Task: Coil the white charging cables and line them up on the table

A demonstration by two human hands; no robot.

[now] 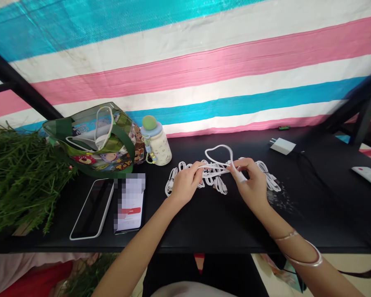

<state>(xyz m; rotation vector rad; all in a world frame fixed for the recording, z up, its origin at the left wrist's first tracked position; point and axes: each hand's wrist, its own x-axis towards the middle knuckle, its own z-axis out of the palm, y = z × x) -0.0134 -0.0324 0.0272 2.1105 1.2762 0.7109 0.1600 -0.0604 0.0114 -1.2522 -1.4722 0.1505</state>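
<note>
Between my two hands a white charging cable (pixel 218 166) is stretched in several folded strands, a little above the black tabletop. My left hand (pixel 186 181) pinches the folds at one end. At the other end my right hand (pixel 250 181) has its thumb and fingers closed on the strands and a white plug end. A loose loop of the cable arches up behind the right hand. Coiled white cables (pixel 220 185) lie beneath and around the hands, some partly hidden by them. Another coiled cable (pixel 268 177) rests just right of my right hand.
On the left stand a cartoon-print bag (pixel 123 159), a white bottle (pixel 162 148) and leafy green stems (pixel 21 177). Two phones lie in front, one white-edged (pixel 92 210), one lit (pixel 131 206). A charger (pixel 282 146), a black cord (pixel 315 173) and a white remote (pixel 369 176) are on the right.
</note>
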